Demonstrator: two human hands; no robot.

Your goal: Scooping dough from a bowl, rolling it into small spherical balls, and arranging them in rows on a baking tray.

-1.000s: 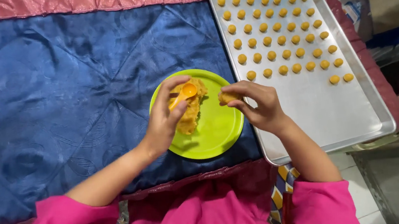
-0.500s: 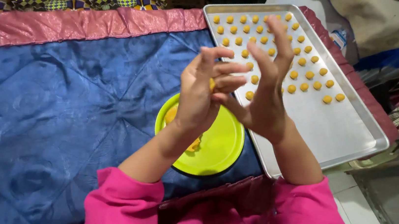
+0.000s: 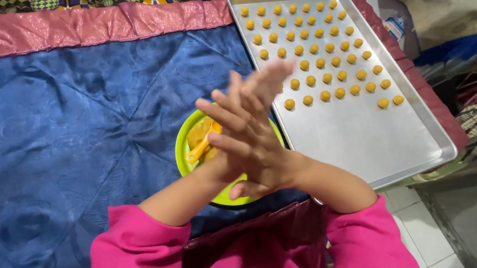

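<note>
Pressing your palms together over the green plate [image 3: 184, 151]: your right hand [image 3: 251, 144] lies on top, fingers straight and slightly spread, pointing up-left; your left hand [image 3: 260, 90] sits under it, fingers straight, pointing up-right toward the tray [image 3: 369, 138]. Hands crossed and touching flat, palm to palm. Can't tell whether anything sits between the palms; nothing shows at the edges. Plate is directly below your hands, on the blue quilt [image 3: 61, 129], just beside the tray's left rim. On the plate: a lump of orange dough [image 3: 198, 133] with a small yellow-orange tool [image 3: 202, 149] lying on it, both half hidden by your hands. Tray is a bare metal sheet right of the plate, its far half filled with rows of small orange dough balls [image 3: 320, 63]; the nearest ball sits close to your left fingertips, not touching. Pink sleeves [image 3: 144, 250] cover both forearms. Pink border [image 3: 85, 26] runs along the quilt's far edge.
</note>
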